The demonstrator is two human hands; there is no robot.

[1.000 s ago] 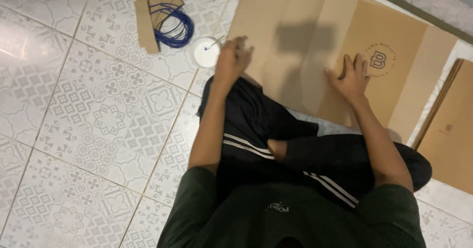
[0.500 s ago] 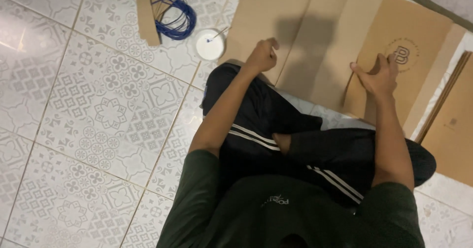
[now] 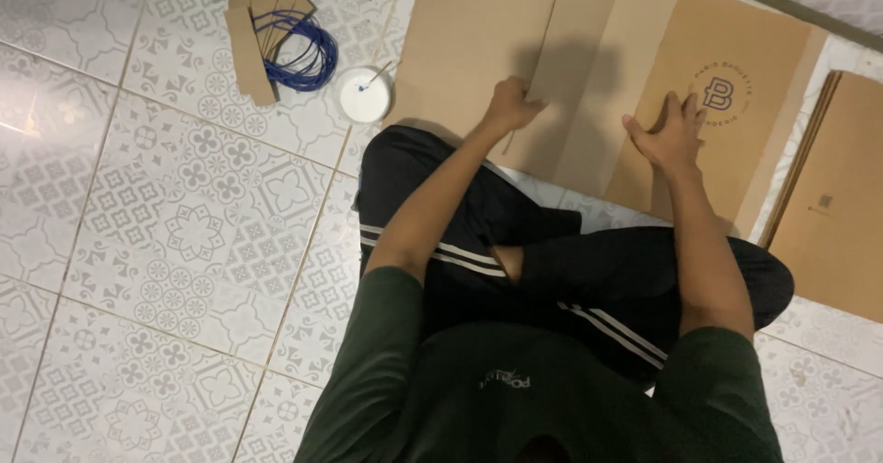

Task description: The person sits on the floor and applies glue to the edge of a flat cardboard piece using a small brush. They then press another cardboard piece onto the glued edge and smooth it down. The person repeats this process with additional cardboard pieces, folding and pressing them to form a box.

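Fingers of the left hand (image 3: 511, 106) curl shut, contents hidden; right hand (image 3: 664, 134) spreads flat on cardboard sheet (image 3: 478, 31).

Dim indoor light — soft shadow on the cardboard sheet (image 3: 478, 40), glare far left.

A person sitting cross-legged on patterned floor tiles (image 3: 175, 242) is pressing the left hand (image 3: 511, 104), fingers curled, and the right hand (image 3: 667, 137), lying flat, onto a flattened cardboard sheet (image 3: 478, 31) at upper centre; a white cup (image 3: 365, 95) is standing beside it.
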